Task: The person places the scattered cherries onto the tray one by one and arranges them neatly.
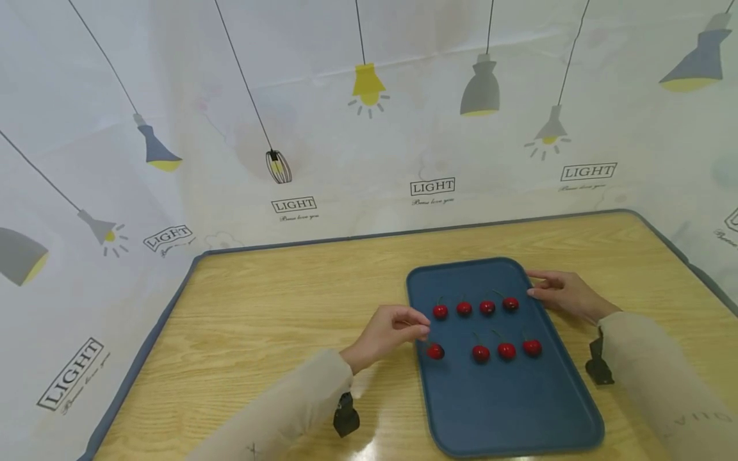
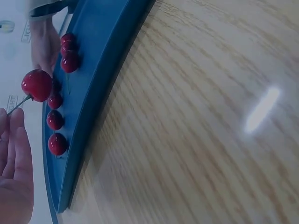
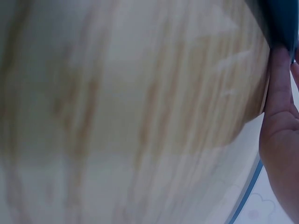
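Note:
My left hand [image 1: 387, 333] pinches the thin stem of a red cherry [image 1: 435, 351] between thumb and fingertips. The cherry hangs over the left side of a blue tray [image 1: 507, 410]; the left wrist view shows the same cherry [image 2: 37, 85] raised above the rim. On the tray lie two rows of red cherries with stems: several in the far row [image 1: 487, 308] and three in the near row [image 1: 507, 351]. At the tray's upper right edge, my right hand [image 1: 567, 296] touches the rim with thumb and forefinger fairly straight and apart. The right wrist view shows its thumb [image 3: 280, 81] against the tray's side.
The tray rests on a light wood-grain table [image 1: 277, 301] with a dark blue border. A white cloth [image 1: 357, 153] printed with hanging lamps rises behind the table and at both sides. Light glares on the wood near the left forearm.

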A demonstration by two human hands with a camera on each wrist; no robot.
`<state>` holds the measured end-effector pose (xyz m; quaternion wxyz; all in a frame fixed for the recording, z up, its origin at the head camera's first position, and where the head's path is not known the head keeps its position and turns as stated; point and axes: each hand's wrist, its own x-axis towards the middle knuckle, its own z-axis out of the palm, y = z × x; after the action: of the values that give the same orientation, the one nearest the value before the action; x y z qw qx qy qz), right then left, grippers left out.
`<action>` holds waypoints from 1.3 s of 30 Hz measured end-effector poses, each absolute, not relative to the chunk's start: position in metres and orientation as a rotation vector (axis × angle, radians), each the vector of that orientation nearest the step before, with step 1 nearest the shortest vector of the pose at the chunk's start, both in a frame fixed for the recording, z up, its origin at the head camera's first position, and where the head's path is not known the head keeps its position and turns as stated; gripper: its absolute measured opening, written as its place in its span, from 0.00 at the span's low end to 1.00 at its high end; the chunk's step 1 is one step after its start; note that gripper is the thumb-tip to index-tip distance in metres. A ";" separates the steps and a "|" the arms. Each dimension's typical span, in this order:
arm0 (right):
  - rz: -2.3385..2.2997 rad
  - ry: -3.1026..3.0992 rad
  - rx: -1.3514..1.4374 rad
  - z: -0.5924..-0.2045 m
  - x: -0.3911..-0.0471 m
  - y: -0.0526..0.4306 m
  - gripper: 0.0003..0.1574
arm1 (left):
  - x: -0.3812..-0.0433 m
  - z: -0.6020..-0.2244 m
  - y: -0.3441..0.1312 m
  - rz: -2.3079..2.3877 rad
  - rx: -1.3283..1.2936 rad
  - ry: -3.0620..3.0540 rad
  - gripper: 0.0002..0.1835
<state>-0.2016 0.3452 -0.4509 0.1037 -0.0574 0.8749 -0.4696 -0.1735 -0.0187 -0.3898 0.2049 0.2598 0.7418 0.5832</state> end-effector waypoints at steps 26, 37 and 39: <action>-1.393 2.568 -0.164 -0.450 -0.201 0.346 0.38 | -0.185 -0.435 0.026 1.365 0.705 2.436 0.06; -1.391 2.560 -0.144 -0.450 -0.202 0.346 0.39 | -0.186 -0.436 0.032 1.249 0.721 2.478 0.07; -1.378 2.568 -0.139 -0.450 -0.202 0.346 0.39 | -0.186 -0.435 0.032 1.232 0.722 2.477 0.07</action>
<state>-0.2019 0.3462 -0.4504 0.1117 -0.0473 0.8747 -0.4693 -0.1859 0.0324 -0.4353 0.1410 0.2500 0.8577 0.4265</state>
